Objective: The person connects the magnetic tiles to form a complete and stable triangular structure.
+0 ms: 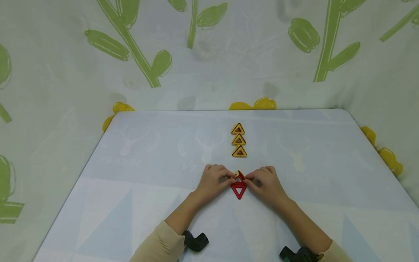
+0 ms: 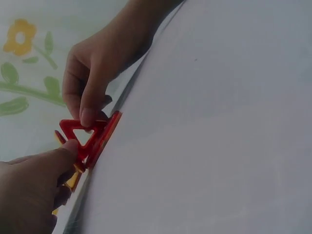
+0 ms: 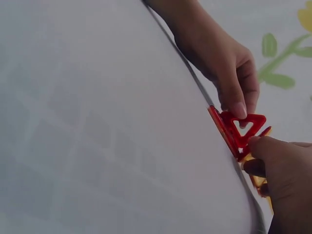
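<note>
Red triangular magnetic tiles with open middles stand joined between the two hands. One red tile (image 1: pixel 239 197) lies flat on the table, its point toward the person. Another red tile (image 2: pixel 73 124) tilts up from it. The left hand (image 1: pixel 214 180) pinches the joined tiles from the left with thumb and fingertips. From the other side the right hand (image 1: pixel 266 185) pinches them the same way; its thumb is on the raised red tile (image 3: pixel 258 120) in the right wrist view. A yellow piece (image 1: pixel 236 174) shows at the far side of the group, partly hidden by the fingers.
Beyond the hands, several yellow triangular pieces (image 1: pixel 239 151) with reddish centres stand in a line on the pale patterned table (image 1: pixel 131 218). A light curtain-like backdrop (image 1: pixel 229 72) with green leaf prints surrounds the table's far and side edges.
</note>
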A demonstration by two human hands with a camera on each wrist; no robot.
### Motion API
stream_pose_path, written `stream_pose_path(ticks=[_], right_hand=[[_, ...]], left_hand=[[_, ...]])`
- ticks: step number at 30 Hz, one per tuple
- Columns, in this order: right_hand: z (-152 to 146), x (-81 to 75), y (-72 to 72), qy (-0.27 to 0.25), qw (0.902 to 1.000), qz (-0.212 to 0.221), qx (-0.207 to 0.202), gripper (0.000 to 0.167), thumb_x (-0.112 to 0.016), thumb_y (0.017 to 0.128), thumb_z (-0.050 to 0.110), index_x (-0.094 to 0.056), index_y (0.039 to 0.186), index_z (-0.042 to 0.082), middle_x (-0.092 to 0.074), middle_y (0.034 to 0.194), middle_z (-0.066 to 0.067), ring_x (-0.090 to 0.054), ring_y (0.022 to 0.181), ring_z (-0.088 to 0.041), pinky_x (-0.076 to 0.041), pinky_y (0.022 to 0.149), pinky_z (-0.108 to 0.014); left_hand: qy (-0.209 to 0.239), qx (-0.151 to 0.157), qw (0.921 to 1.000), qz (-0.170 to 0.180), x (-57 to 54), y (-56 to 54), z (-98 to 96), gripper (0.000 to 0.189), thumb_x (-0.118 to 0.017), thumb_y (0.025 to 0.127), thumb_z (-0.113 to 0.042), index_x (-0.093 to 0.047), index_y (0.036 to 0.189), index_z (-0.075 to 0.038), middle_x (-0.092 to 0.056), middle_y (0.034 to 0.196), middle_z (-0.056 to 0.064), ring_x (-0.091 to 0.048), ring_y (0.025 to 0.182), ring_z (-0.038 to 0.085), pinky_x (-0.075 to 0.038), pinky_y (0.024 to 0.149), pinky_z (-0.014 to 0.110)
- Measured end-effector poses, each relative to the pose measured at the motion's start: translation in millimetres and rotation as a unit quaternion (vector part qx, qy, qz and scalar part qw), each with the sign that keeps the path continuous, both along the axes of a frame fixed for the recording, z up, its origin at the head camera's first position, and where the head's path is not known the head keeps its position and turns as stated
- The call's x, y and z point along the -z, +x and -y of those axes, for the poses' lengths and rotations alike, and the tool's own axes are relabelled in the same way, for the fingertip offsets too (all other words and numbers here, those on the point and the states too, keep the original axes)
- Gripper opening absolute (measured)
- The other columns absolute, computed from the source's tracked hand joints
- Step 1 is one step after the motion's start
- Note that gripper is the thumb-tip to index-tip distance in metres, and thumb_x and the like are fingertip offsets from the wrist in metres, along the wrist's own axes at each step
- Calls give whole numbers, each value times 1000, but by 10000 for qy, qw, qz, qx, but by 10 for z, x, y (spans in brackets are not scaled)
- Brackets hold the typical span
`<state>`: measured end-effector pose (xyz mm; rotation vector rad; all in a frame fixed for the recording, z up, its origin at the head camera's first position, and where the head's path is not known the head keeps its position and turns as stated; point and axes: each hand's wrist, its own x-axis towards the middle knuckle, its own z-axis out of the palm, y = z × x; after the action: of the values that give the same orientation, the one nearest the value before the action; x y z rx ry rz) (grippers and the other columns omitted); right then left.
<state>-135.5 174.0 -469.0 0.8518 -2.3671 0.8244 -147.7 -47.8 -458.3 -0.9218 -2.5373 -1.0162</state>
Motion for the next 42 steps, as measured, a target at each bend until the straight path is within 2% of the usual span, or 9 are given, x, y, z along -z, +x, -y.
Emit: stream_pose_path(ticks=[4,8,14,20,29,33,37,39,42], right_hand=[[20,-29,10,81,9999,-139,-31,14,-79,71,15,-71,82,12,-65,72,5,-53,67,-9,-34,80,-38],[31,-42,16,80,9998,-203,-11,11,-77,74,16,-71,82,12,-65,71,5,-53,67,-9,-33,80,-38],[48,-38,14,43,9997,-248,36,14,-79,69,12,-71,81,12,-65,71,5,-53,66,-9,-34,78,-37],[79,-51,14,-7,9997,-51,232,18,-82,67,11,-73,83,11,-67,74,3,-56,71,-12,-36,74,-34],[47,-10,21,-272,9994,112,181,20,-82,64,7,-76,83,9,-63,76,0,-52,71,-15,-35,64,-31],[18,3,21,-305,9992,242,-90,20,-80,72,22,-76,86,9,-62,82,-1,-52,74,-15,-36,68,-33],[-13,5,12,-249,9984,355,-371,41,-68,80,48,-75,90,9,-62,87,-1,-50,77,-15,-36,70,-34],[-29,0,11,-129,9978,480,-446,48,-64,81,56,-74,94,11,-61,91,-1,-50,80,-14,-35,72,-35],[-53,-22,18,155,9957,759,-505,53,-70,73,58,-73,102,14,-59,96,0,-48,85,-14,-33,75,-37]], left_hand=[[-9,43,9989,-463,9,0,-8,12,-75,79,-27,-73,86,-18,-64,80,-7,-58,80,11,-38,81,35],[41,59,9988,-478,31,-13,-6,12,-75,80,-27,-73,87,-18,-64,80,-7,-58,81,11,-38,81,35],[171,27,9997,185,59,-52,23,15,-67,87,-22,-71,99,-13,-66,90,-3,-59,85,12,-39,81,35],[-675,162,9953,673,20,-101,71,37,-58,94,-25,-58,129,-14,-60,116,3,-53,106,21,-38,86,39],[-1020,516,9863,1188,14,-119,115,36,-59,92,-36,-61,125,-20,-55,120,0,-47,112,18,-33,95,40],[-965,471,9872,1180,39,-127,120,42,-70,82,-42,-64,117,-20,-56,115,-2,-48,109,17,-34,94,39],[-935,518,9896,965,42,-127,122,49,-74,76,-44,-64,118,-20,-56,111,-2,-48,104,16,-35,92,37],[-979,539,9905,796,44,-129,122,52,-75,74,-45,-65,119,-21,-55,109,-3,-48,102,15,-35,90,37],[-1056,559,9911,581,45,-135,117,52,-77,70,-45,-67,116,-23,-54,107,-4,-48,99,14,-35,89,36]])
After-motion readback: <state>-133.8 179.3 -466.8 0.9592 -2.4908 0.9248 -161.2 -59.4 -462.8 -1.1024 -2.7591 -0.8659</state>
